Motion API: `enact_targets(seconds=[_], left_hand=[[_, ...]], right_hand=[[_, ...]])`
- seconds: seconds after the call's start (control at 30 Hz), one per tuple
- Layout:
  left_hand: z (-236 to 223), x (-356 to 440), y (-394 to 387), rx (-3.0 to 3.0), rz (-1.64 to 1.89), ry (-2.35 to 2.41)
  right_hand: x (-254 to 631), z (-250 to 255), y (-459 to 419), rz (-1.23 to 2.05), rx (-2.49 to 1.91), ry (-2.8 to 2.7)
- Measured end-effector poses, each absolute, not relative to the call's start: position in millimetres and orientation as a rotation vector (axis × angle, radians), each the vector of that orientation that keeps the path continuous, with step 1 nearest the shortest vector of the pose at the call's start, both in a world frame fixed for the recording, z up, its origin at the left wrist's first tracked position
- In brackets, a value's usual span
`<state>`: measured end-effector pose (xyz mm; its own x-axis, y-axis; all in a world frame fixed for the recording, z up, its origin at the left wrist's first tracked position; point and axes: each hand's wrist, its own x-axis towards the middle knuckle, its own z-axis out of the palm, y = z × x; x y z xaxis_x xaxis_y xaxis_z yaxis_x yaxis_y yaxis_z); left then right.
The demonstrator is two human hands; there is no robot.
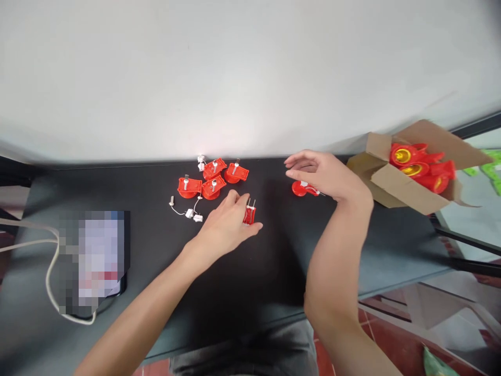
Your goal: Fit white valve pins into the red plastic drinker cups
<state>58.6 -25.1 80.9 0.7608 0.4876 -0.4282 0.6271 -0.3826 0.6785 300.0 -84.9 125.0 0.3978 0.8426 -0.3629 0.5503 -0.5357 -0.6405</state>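
My left hand [223, 227] rests low on the black tabletop, its fingertips closed around a small red plug body with two metal prongs [249, 214]. The prongs point away from me. My right hand [324, 175] spreads its fingers just above and behind a round red plastic part [300, 188], which has a thin white wire on it. Its underside is hidden. Left of my left hand lie several red plastic bases with metal bolts [213, 184], and a white wire with small connectors [190, 213] lies nearer to me.
An open cardboard box [407, 196] at the right table edge holds several red and yellow parts [420, 167]. A pixelated flat device [99, 261] with a white cable [50, 277] lies left on the black table [266, 277]. A white wall [235, 78] stands behind.
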Motion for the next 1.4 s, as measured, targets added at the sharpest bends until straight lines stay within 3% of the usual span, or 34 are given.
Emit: enact_targets(seconds=[0.2,0.43,0.73,0.97,1.1,1.27,1.4], left_hand=[[93.4,57.3,-26.7,2.280,-0.265,0.768],[110.1,42.4,-15.3,2.287,-0.158,0.727],[109.4,42.5,-3.6,2.202,0.077,0.741],[113.0,41.7,-1.6,2.150,0.080,0.786],[108.5,41.8,-2.2,2.201,0.070,0.705],[94.6,46.2,-5.9,2.253,0.074,0.543],[82.2,51.3,-6.7,2.242,0.089,0.513]], right_hand=[[264.6,125.8,-64.0,1.449,-1.989,-1.577],[244.3,111.4,-48.2,1.665,-1.870,-1.755],[257.5,97.5,-47.4,1.417,-1.939,-1.724],[269.1,134.5,-66.0,1.138,-2.105,-1.690],[242.7,147.5,-120.8,0.999,-2.088,-1.638],[185.2,104.0,-221.3,1.397,-1.843,-1.745],[160.6,66.3,-258.2,1.137,-1.896,-1.724]])
